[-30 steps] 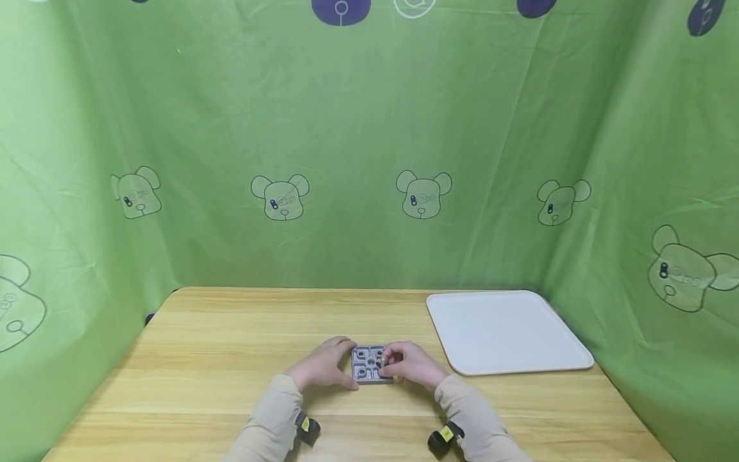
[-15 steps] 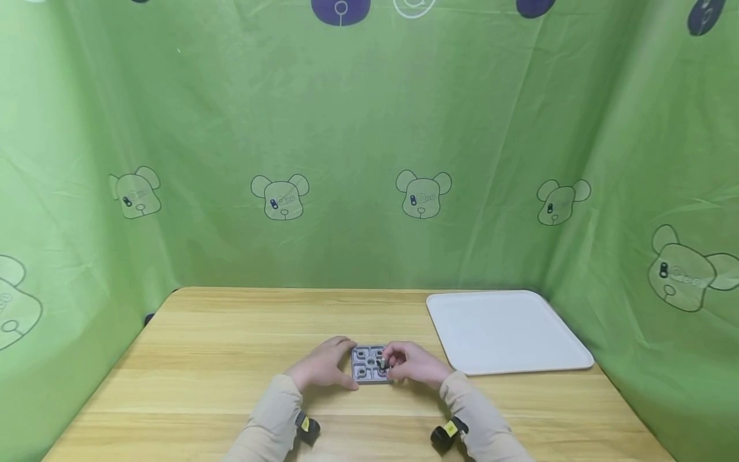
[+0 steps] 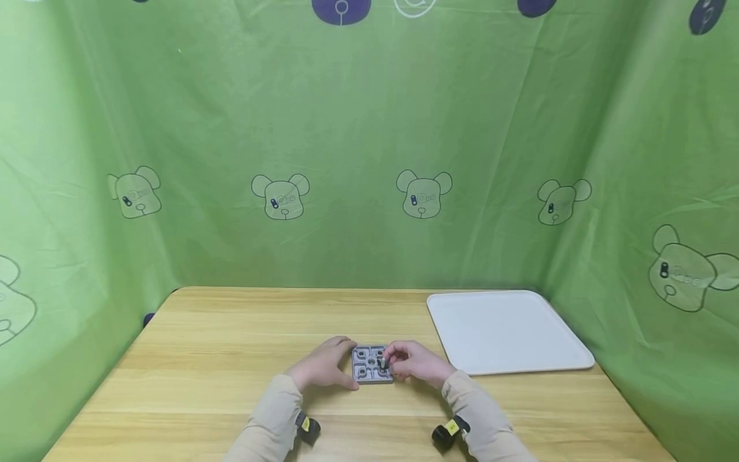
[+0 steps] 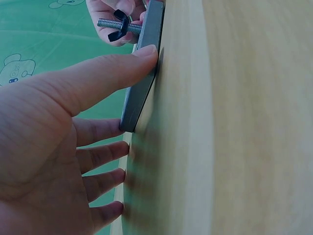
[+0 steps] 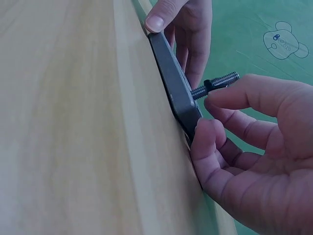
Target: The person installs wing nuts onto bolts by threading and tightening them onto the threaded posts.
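Note:
A square grey plate (image 3: 362, 362) with raised ribs and several holes lies on the table between both hands. My left hand (image 3: 324, 366) holds the plate by its left side, the thumb on the near edge and the index finger at the far one; its other fingertips rest on the table. From the plate's right part a threaded bolt (image 4: 104, 22) stands upright, carrying a black wing nut (image 4: 120, 27) partway along the thread. My right hand (image 3: 418, 363) has its thumb and fingers at the wing nut, pinching it, while lower fingers curl beside the plate's edge.
A white tray (image 3: 508, 330) lies at the back right of the wooden table (image 3: 242, 327). Green cloth (image 3: 352, 128) hangs behind and along both sides. Black wrist cameras (image 3: 308, 430) sit strapped under both sleeves.
The right hand has shifted slightly to the right, and its thumb has moved across the wing nut. The left hand and the plate have stayed in place.

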{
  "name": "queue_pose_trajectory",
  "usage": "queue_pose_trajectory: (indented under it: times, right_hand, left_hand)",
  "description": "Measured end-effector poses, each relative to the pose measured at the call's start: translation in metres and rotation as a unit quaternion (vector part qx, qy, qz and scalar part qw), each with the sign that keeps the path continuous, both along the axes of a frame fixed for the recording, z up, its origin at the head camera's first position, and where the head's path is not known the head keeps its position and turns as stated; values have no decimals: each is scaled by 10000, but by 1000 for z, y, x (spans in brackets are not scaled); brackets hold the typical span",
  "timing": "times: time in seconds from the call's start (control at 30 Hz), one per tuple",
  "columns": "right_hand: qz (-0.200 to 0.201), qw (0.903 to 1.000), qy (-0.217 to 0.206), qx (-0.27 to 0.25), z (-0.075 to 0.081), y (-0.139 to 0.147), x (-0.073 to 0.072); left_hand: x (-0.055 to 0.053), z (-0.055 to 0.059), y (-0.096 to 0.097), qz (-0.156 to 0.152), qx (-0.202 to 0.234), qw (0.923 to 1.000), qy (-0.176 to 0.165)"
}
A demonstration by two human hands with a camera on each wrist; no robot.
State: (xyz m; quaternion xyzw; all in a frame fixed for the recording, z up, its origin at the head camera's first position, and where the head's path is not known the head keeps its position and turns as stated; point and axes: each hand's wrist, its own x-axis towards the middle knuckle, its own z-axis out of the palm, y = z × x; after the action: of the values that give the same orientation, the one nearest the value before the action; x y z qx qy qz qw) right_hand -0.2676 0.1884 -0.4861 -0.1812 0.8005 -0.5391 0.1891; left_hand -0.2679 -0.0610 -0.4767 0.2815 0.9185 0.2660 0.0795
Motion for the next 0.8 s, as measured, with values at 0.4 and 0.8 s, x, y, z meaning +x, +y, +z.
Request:
queue_pose_trajectory:
  times: [0.4, 0.8]
  right_hand:
    - [-13, 9999, 94, 96, 1, -3, 1]
    - [-364, 9984, 213, 376, 4, -11, 2]
  left_hand:
    - [-2, 2, -1, -16, -40, 10000, -39]
    - [-2, 5, -2, 3, -9, 9999, -116]
